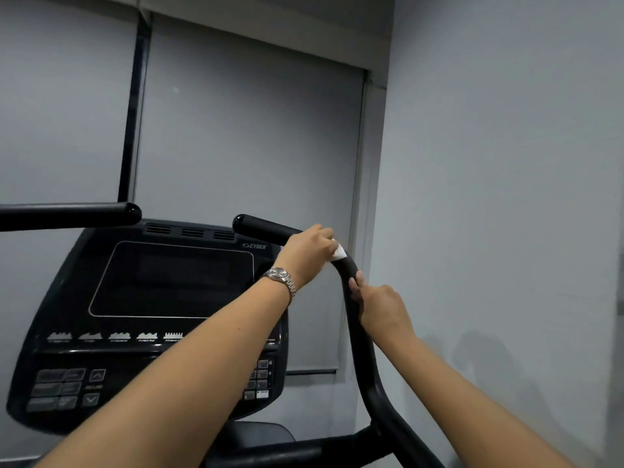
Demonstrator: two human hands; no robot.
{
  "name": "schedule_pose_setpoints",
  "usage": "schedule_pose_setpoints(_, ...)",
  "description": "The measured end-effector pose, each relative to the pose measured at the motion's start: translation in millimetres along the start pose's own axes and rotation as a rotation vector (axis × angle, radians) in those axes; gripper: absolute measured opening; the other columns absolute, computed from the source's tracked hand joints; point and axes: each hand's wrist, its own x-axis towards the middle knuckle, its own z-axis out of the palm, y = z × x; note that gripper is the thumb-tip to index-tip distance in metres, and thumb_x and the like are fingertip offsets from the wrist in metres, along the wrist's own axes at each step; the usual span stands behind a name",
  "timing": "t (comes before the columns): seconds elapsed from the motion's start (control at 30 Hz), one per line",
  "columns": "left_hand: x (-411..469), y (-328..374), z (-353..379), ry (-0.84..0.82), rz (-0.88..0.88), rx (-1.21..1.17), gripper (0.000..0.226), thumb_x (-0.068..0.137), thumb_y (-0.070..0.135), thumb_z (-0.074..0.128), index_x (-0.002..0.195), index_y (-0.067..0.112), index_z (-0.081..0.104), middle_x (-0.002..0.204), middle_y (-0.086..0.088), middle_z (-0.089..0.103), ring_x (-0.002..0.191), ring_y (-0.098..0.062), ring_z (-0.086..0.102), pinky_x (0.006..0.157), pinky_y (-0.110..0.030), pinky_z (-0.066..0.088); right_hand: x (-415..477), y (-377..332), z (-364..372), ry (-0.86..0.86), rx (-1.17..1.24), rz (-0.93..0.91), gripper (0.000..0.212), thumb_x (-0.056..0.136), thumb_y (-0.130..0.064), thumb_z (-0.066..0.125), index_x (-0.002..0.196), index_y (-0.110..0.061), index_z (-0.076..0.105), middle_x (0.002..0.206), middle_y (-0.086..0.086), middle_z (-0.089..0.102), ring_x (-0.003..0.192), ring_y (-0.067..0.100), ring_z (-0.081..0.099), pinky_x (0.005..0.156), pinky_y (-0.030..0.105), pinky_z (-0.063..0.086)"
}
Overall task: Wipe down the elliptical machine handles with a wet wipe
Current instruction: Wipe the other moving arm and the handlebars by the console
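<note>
The right black handle [363, 352] of the elliptical rises from the lower right and bends left to its tip near the console. My left hand [309, 253], with a metal watch on the wrist, grips the bend of this handle with a white wet wipe [339, 253] wrapped under its fingers. Just below it, my right hand [380, 305] holds the upright part of the same handle. The left black handle [84, 216] reaches in from the left edge, untouched.
The black console [169, 282] with a dark screen and button rows sits between the handles. Grey roller blinds [243, 136] hang behind it. A plain wall [506, 163] stands close on the right.
</note>
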Motion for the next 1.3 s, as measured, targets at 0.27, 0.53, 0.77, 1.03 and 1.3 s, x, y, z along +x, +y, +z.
schedule_pose_setpoints(0.27,-2.6,9.1,1.7,0.056,0.079,0.051,0.035,0.045,-0.004,0.085,0.055,0.015,0.058,0.062,0.002,0.052,0.054,-0.015,0.051,0.041,-0.017,0.018,2.3,-0.9,2.7,-0.019,0.014,0.004,0.058,0.092,-0.008,0.042,0.147,-0.023,0.029,0.119,0.003,0.064,0.095,0.026,0.063,0.083,0.035,0.052)
schedule_pose_setpoints(0.53,-21.5,-26.7,-2.6,0.16,0.137,0.15,0.025,0.054,-0.007,0.076,0.067,0.009,0.062,0.07,-0.002,0.055,0.059,-0.018,0.054,0.036,-0.021,0.036,-4.8,-7.5,-9.9,0.016,-0.02,-0.021,0.055,0.091,-0.003,0.042,0.143,-0.02,0.037,0.132,0.002,0.057,0.102,0.026,0.062,0.085,0.034,0.051)
schedule_pose_setpoints(0.77,-46.8,-66.7,-16.9,0.187,0.015,0.217,0.023,0.059,-0.007,0.075,0.071,0.007,0.061,0.073,-0.003,0.056,0.063,-0.019,0.055,0.039,-0.023,0.044,-6.6,-11.7,-11.9,0.021,0.019,-0.014,0.053,0.092,0.0,0.043,0.142,-0.017,0.039,0.135,0.0,0.055,0.101,0.022,0.064,0.085,0.033,0.052)
schedule_pose_setpoints(1.03,-36.4,-55.2,-9.1,0.184,0.056,0.093,0.023,0.063,-0.003,0.077,0.077,0.009,0.062,0.076,-0.004,0.058,0.065,-0.02,0.056,0.042,-0.025,0.048,-5.7,-16.2,-6.8,0.001,-0.076,-0.007,0.055,0.09,0.002,0.041,0.142,-0.018,0.037,0.149,-0.003,0.037,0.098,0.024,0.062,0.079,0.03,0.052)
schedule_pose_setpoints(1.3,-33.5,-39.7,-3.2,0.122,-0.043,0.025,0.033,0.067,-0.016,0.063,0.091,0.005,0.066,0.088,-0.007,0.061,0.081,-0.023,0.06,0.05,-0.024,0.043,-4.5,-12.4,-5.6,-0.018,-0.084,0.015,0.056,0.09,-0.002,0.041,0.143,-0.021,0.037,0.144,-0.003,0.045,0.1,0.024,0.061,0.081,0.032,0.051)
